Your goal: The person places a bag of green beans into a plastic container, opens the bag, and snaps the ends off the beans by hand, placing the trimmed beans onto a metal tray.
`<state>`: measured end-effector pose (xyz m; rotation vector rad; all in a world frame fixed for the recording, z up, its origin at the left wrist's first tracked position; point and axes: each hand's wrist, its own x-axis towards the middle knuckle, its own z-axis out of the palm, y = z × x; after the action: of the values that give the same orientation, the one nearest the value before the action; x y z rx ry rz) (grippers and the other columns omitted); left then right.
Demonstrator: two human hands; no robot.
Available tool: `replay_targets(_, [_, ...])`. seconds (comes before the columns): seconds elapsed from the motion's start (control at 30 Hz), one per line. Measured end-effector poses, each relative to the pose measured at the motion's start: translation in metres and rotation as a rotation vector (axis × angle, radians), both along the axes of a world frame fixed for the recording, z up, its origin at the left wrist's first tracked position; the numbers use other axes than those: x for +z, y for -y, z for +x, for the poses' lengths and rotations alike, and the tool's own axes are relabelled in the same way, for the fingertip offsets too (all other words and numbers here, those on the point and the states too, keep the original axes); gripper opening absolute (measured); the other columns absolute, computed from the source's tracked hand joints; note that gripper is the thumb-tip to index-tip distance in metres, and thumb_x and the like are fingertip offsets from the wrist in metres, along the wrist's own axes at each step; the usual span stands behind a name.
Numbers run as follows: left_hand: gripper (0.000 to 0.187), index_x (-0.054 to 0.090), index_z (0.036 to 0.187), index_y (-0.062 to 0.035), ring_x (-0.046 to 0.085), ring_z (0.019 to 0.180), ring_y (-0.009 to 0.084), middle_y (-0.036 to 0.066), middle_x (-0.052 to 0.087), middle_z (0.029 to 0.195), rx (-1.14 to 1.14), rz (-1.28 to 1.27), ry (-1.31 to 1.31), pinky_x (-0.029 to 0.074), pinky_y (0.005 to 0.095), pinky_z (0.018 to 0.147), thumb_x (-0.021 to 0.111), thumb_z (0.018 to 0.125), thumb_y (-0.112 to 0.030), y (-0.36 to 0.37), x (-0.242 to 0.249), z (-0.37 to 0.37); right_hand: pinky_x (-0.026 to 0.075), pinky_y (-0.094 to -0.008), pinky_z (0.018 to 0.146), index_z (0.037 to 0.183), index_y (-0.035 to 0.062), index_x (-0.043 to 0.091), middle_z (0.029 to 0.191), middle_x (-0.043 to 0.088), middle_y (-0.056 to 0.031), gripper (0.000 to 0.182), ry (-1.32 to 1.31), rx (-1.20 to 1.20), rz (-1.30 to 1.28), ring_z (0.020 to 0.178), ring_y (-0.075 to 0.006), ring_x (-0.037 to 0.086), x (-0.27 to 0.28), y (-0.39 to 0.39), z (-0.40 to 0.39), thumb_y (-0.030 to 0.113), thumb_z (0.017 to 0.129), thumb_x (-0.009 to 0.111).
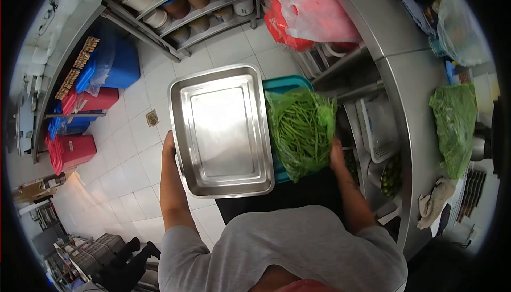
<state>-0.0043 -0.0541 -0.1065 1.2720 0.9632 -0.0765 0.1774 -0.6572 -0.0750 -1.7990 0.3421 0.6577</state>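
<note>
An empty metal tray point(221, 132) is held level in front of my body, its left side against my left hand point(169, 144). Most of that hand's fingers are hidden by the tray. Beside it on the right, a green plastic bag of long green beans point(301, 129) rests on a teal tray point(287, 83), which lies partly under the metal one. My right hand point(337, 155) is at the right side of the bag, with its fingers hidden behind the bag and the teal tray's edge.
Steel shelves with tubs point(197, 10) stand ahead. Blue and red bins point(114, 60) line the left. A steel counter point(410, 95) on the right bears a green bag point(455, 127) and a cloth point(436, 201). Another person's dark legs point(128, 265) show at the lower left.
</note>
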Motion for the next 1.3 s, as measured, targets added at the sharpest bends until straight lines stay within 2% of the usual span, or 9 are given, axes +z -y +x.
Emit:
replay_targets(0.17, [0.028, 0.066, 0.089, 0.0019, 0.057, 0.061, 0.0128, 0.005, 0.063, 0.074, -0.052, -0.003, -0.040, 0.047, 0.0299, 0.054, 0.051, 0.087, -0.022, 0.003, 0.006, 0.006, 0.034, -0.0394, 0.095, 0.128, -0.0045, 0.045, 0.124, 0.048, -0.0217, 0.057, 0.230, 0.070, -0.141, 0.112, -0.0313, 0.047, -0.031, 0.022, -0.034, 0.042, 0.096, 0.037])
replay_targets(0.27, [0.028, 0.065, 0.091, 0.0017, 0.057, 0.061, 0.0124, 0.005, 0.063, 0.075, -0.018, 0.002, -0.068, 0.047, 0.0291, 0.054, 0.050, 0.088, -0.022, 0.018, 0.031, 0.006, 0.037, -0.0378, 0.091, 0.123, -0.0052, 0.049, 0.117, 0.052, -0.0232, 0.052, 0.067, -0.034, -0.057, 0.106, -0.0322, 0.049, -0.015, 0.004, -0.020, 0.038, 0.096, 0.041])
replay_targets(0.5, [0.032, 0.065, 0.095, 0.0022, 0.059, 0.062, 0.0141, 0.006, 0.064, 0.078, 0.111, 0.017, -0.059, 0.048, 0.0293, 0.054, 0.048, 0.089, -0.025, 0.044, 0.052, -0.005, 0.038, -0.0367, 0.065, 0.095, -0.0058, 0.057, 0.071, 0.052, -0.0082, 0.039, 0.295, -0.006, -0.041, 0.068, -0.0192, 0.047, -0.002, -0.009, 0.017, 0.031, 0.094, 0.046])
replay_targets(0.7, [0.034, 0.064, 0.097, 0.0021, 0.061, 0.067, 0.0171, 0.009, 0.065, 0.082, 0.153, -0.050, 0.005, 0.049, 0.0302, 0.058, 0.049, 0.088, -0.027, 0.033, 0.017, -0.027, 0.036, -0.0379, 0.060, 0.089, -0.0070, 0.057, 0.064, 0.048, -0.0075, 0.043, 0.273, 0.040, 0.056, 0.061, -0.0182, 0.042, 0.016, -0.020, 0.029, 0.035, 0.094, 0.047])
replay_targets(0.8, [0.034, 0.064, 0.097, 0.0021, 0.061, 0.068, 0.0174, 0.009, 0.065, 0.083, 0.158, -0.019, 0.011, 0.049, 0.0303, 0.059, 0.049, 0.088, -0.027, 0.040, 0.025, -0.021, 0.036, -0.0375, 0.061, 0.090, -0.0084, 0.057, 0.065, 0.048, -0.0083, 0.045, 0.255, -0.002, -0.042, 0.063, -0.0183, 0.043, 0.007, -0.021, 0.033, 0.036, 0.094, 0.047])
replay_targets(0.83, [0.034, 0.064, 0.097, 0.0021, 0.061, 0.068, 0.0175, 0.009, 0.065, 0.083, 0.155, -0.002, 0.007, 0.049, 0.0304, 0.060, 0.049, 0.088, -0.027, 0.042, 0.028, -0.019, 0.045, -0.0319, 0.076, 0.117, -0.0062, 0.051, 0.097, 0.060, -0.0123, 0.043, 0.180, 0.100, -0.017, 0.086, -0.0202, 0.058, 0.016, -0.018, 0.035, 0.030, 0.094, 0.046])
replay_targets(1.03, [0.034, 0.064, 0.097, 0.0020, 0.061, 0.071, 0.0180, 0.009, 0.065, 0.085, 0.136, 0.080, -0.029, 0.049, 0.0307, 0.061, 0.048, 0.088, -0.027, 0.051, 0.053, -0.011, 0.047, -0.0327, 0.071, 0.117, -0.0062, 0.051, 0.096, 0.060, -0.0118, 0.043, 0.282, 0.043, 0.143, 0.083, -0.0199, 0.059, 0.023, -0.035, 0.040, 0.030, 0.095, 0.047])
replay_targets(1.1, [0.036, 0.063, 0.101, 0.0015, 0.061, 0.076, 0.0194, 0.010, 0.065, 0.089, 0.071, 0.104, -0.037, 0.049, 0.0319, 0.064, 0.047, 0.088, -0.029, 0.041, 0.043, -0.017, 0.042, -0.0341, 0.081, 0.123, -0.0055, 0.049, 0.108, 0.057, -0.0172, 0.051, 0.214, 0.026, 0.213, 0.096, -0.0247, 0.055, 0.028, -0.041, 0.044, 0.037, 0.095, 0.045])
replay_targets(1.3, [0.037, 0.062, 0.101, 0.0005, 0.060, 0.076, 0.0213, 0.012, 0.065, 0.092, 0.388, 0.083, 0.111, 0.048, 0.0318, 0.067, 0.044, 0.090, -0.030, 0.071, 0.061, -0.017, 0.037, -0.0407, 0.093, 0.132, -0.0029, 0.042, 0.127, 0.048, -0.0205, 0.062, 0.136, 0.093, 0.218, 0.113, -0.0319, 0.049, 0.035, -0.058, 0.083, 0.045, 0.093, 0.044])
